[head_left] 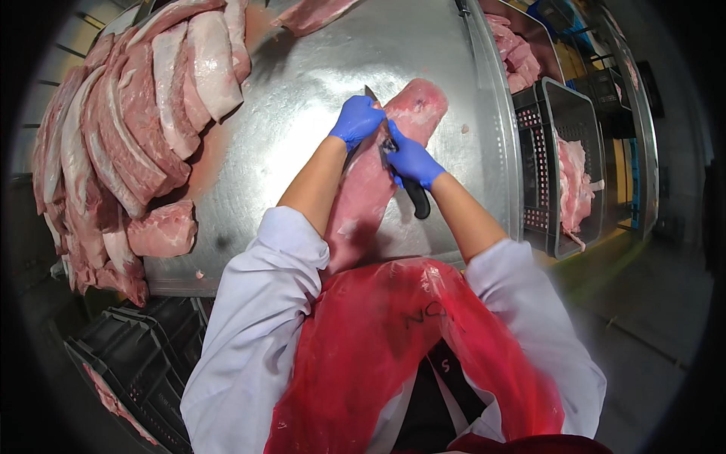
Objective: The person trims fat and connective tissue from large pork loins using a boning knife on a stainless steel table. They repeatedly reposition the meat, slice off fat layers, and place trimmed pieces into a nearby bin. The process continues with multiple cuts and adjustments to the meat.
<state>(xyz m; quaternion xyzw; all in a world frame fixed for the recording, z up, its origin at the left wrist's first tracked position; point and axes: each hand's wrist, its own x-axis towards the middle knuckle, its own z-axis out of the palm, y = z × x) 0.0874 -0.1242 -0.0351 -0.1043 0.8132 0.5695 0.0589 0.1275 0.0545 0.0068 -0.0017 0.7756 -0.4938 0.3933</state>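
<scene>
A long pale-pink pork loin lies lengthwise in front of me on the metal table, its far end angled to the right. My right hand, in a blue glove, is closed around a boning knife. The knife's black handle sticks out below that hand, toward me. Its blade runs up across the loin, and the tip shows just beyond my left hand. My left hand, also blue-gloved, is closed at the loin's left edge, close by the blade. Its fingertips are partly hidden.
Several meat slabs are piled at the table's left. Another meat piece lies at the far edge. Right of the metal table stand black crates, one holding meat trimmings. More black crates sit at lower left.
</scene>
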